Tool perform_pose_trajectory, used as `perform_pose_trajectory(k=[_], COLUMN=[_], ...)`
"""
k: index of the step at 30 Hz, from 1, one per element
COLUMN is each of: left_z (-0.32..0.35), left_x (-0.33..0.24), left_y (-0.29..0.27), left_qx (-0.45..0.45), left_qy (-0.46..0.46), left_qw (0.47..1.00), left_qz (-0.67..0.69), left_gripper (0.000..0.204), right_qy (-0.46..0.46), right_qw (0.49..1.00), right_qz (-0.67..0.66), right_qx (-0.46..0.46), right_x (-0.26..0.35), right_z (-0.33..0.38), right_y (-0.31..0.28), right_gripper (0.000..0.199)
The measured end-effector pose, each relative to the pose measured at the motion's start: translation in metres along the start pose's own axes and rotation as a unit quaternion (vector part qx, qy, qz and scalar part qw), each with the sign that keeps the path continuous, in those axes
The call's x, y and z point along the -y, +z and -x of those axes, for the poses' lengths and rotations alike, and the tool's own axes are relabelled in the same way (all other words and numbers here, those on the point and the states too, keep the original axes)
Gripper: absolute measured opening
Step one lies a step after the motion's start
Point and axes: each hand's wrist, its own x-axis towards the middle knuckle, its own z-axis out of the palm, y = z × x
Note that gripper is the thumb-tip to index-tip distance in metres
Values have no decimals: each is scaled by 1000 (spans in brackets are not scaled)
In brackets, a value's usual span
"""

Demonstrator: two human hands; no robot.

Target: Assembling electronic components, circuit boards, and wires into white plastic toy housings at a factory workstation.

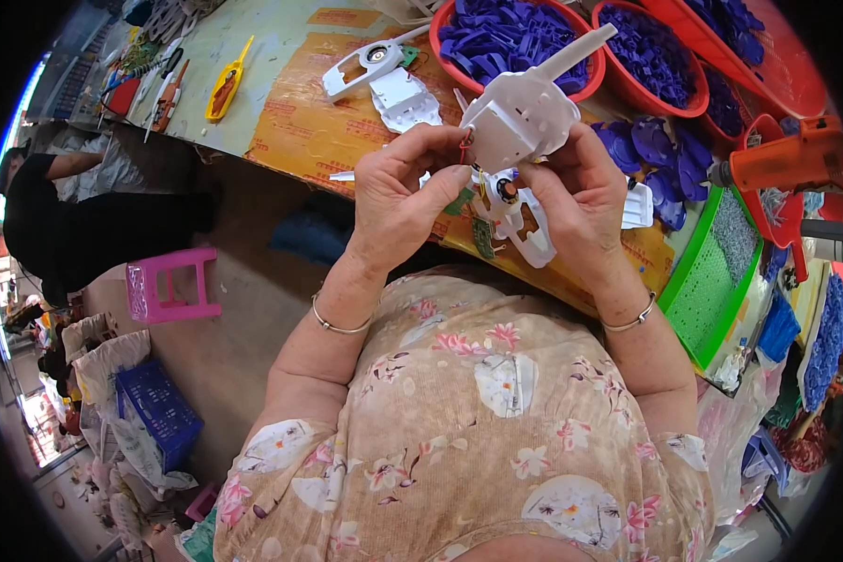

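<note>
Grasping a white shell [510, 131], left fingers [431, 140] and right fingers [550, 190] sit before red basins [598, 75] crowding the table [281, 33].

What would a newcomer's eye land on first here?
Probably the white plastic casing just above centre, held in the right grip with the left grip at its edge. Next, the red tubs heaped with purple parts behind it, then the bright green tray at right.

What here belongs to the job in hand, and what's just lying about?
Likely part of the job:
white shell, being held
red wire
circuit board
perhaps purple pieces and drill

Apparently just lying about:
stool
blue crate
</note>
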Motion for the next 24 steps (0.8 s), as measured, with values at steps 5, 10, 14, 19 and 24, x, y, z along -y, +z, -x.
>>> perform_pose_trajectory(k=[5,10,14,19,24], left_z=[0,-1,-2,-3,-2], left_x=[-1,1,7,9,6], left_y=[-2,-2,-3,-7,-9], left_qx=[-1,-1,-26,-26,-39], left_qy=[-18,-19,7,-10,-7], left_qw=[1000,1000,1000,999,999], left_qz=[14,11,-3,19,18], left_gripper=[28,30,31,29,26], right_qy=[10,26,20,37,48], right_qw=[1000,999,999,998,997], right_qz=[-17,-22,-14,-34,-45], right_qx=[-15,-26,-23,-32,-46], right_x=[2,3,0,1,0], right_z=[0,-1,-2,-5,-6], right_y=[2,1,0,-4,-6], right_gripper=[33,33,34,33,33])
